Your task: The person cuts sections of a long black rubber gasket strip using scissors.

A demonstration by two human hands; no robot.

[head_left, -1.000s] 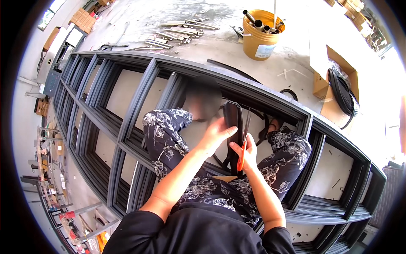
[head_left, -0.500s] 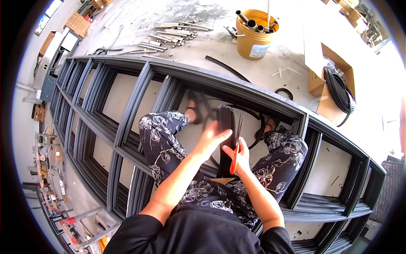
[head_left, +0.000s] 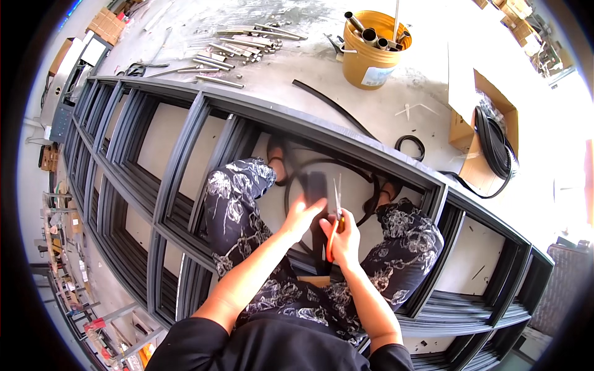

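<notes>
My left hand (head_left: pixel 302 217) is closed round a dark, flat profile strip (head_left: pixel 315 187), which stands between my knees and is blurred by motion. Close beside it, my right hand (head_left: pixel 345 238) grips orange-handled scissors (head_left: pixel 338 203), their narrow blades pointing away from me and slightly apart. Around my legs lies a stack of dark grey metal frames (head_left: pixel 204 148) with crossbars. Inside the frame opening, a black rubber strip (head_left: pixel 334 162) curves in loops on the floor near my feet.
Beyond the frames stand a yellow bucket (head_left: pixel 365 69) of metal tubes and a cardboard box (head_left: pixel 486 157) with a black coil (head_left: pixel 492 142) hanging from it. Loose metal tubes (head_left: pixel 247 44) lie at the far left. A small black ring of strip (head_left: pixel 409 148) lies near the frame's far edge.
Both hands have come slightly nearer and to the left, with the profile strip and scissors in them. The scissor blades have turned to point more straight ahead. The view has shifted a little.
</notes>
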